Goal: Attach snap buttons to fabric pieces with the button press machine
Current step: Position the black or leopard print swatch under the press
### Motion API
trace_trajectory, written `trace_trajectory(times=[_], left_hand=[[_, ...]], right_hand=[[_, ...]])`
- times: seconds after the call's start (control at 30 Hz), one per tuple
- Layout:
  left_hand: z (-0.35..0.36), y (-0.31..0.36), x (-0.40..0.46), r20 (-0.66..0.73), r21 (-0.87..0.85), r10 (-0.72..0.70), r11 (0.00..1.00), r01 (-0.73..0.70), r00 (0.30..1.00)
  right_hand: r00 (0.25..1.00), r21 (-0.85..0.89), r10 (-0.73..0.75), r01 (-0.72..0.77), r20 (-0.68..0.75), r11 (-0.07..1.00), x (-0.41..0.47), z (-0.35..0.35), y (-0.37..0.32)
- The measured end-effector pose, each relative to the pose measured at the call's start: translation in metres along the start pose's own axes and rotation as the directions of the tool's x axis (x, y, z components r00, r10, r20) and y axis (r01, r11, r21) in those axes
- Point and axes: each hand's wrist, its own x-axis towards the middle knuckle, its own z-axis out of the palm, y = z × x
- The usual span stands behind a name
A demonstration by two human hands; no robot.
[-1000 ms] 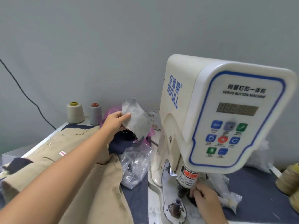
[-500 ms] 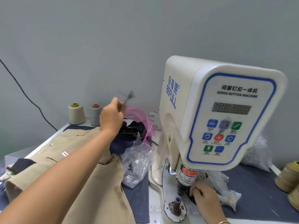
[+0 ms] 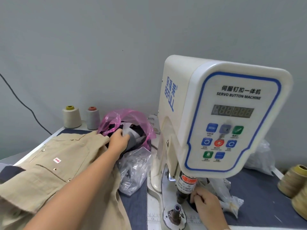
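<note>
The white servo button press machine (image 3: pixel 216 113) stands at the right of the table. Its lower die (image 3: pixel 177 211) sits on the base plate below the black upper punch (image 3: pixel 184 186). My right hand (image 3: pixel 206 205) rests just right of the punch, fingers curled on a dark fabric piece (image 3: pixel 191 204). My left hand (image 3: pixel 118 140) reaches into a pink plastic bag (image 3: pixel 116 117) of fabric pieces and grips a grey fabric piece (image 3: pixel 132 141) there.
A beige garment (image 3: pixel 58 163) covers the left of the table under my left arm. A clear bag of snap parts (image 3: pixel 134 170) lies beside the machine. Thread cones stand at the back left (image 3: pixel 71 117) and right edge (image 3: pixel 292 180). Another clear bag (image 3: pixel 262 155) sits behind the machine.
My left hand, raised with a grey piece a second ago, has dropped down into the pink bag. My right hand has stayed by the punch.
</note>
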Motion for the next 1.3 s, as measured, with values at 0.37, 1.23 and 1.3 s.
trace_trajectory(times=[0.37, 1.23, 1.3], left_hand=[[-0.079, 0.040, -0.034, 0.141, -0.387, -0.058, 0.916, 0.109, 0.988], [-0.109, -0.050, -0.252, 0.426, -0.399, 0.204, 0.917, -0.019, 0.881], [-0.110, -0.043, -0.237, 0.355, -0.471, 0.011, 0.866, 0.168, 0.935]], right_hand=[[0.994, 0.187, -0.060, 0.077, -0.096, 0.979, -0.014, -0.008, -0.009], [0.841, 0.693, 0.212, -0.532, 0.497, 0.486, -0.100, 0.067, -0.135], [0.866, 0.711, 0.174, -0.486, 0.468, 0.508, -0.099, 0.061, -0.133]])
